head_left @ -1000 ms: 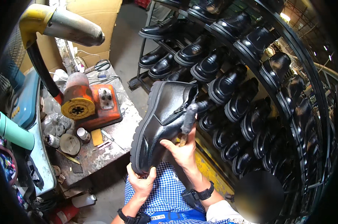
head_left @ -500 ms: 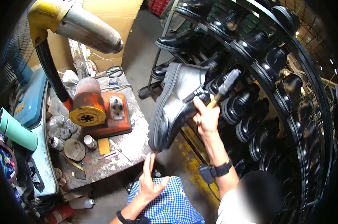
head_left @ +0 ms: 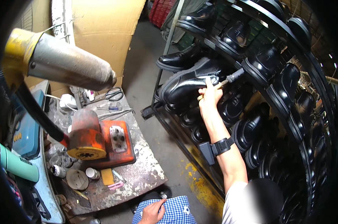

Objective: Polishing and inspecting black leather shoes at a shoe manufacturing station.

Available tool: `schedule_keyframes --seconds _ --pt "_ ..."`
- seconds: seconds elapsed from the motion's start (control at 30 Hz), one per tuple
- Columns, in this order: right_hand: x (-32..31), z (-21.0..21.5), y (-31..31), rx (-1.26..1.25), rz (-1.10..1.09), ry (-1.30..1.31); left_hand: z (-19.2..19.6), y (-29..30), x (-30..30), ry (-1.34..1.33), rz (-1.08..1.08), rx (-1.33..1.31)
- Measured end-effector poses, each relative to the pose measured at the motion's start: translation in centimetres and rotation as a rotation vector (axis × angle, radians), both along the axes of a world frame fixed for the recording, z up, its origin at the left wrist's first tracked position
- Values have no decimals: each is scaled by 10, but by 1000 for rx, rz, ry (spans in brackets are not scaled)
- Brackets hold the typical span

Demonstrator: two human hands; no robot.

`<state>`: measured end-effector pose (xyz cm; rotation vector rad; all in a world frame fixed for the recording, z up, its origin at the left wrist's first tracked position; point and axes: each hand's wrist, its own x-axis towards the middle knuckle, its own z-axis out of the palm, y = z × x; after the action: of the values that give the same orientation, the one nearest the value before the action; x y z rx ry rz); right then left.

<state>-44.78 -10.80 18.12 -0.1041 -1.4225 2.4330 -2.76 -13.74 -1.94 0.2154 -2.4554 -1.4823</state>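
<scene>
My right hand [head_left: 211,96] is stretched out to the shoe rack, its fingers closed on the opening edge of a black leather shoe [head_left: 193,83]. The same hand keeps hold of a thin-handled brush [head_left: 236,75] with a dark, fuzzy head, which points away to the right. The shoe lies tilted among others on the rack, its thick ridged sole facing left. Down at the lower edge, my left hand [head_left: 152,212] rests over the blue checked cloth [head_left: 176,210] on my lap, fingers loosely extended and holding nothing.
Rows of black shoes [head_left: 247,130] fill the curved rack [head_left: 281,106] on the right. At left, a worn table [head_left: 148,170] bears an orange-based machine [head_left: 118,143] with a metal heat-gun-like barrel [head_left: 70,59], scissors [head_left: 115,94] and small jars [head_left: 92,173]. A green tumbler [head_left: 19,164] stands farther left.
My right hand has carried the shoe and brush up and away to the rack. My left hand has left the shoe's toe and dropped to my lap. The view has shifted slightly.
</scene>
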Motion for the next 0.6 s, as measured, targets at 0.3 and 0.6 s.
schedule_keyframes --seconds 0.3,0.6 --pt "-53 0 -24 371 -434 95 -15 -11 -18 22 -36 -17" --pt "-79 16 -3 1294 -676 226 -4 -16 -18 13 -31 -29"
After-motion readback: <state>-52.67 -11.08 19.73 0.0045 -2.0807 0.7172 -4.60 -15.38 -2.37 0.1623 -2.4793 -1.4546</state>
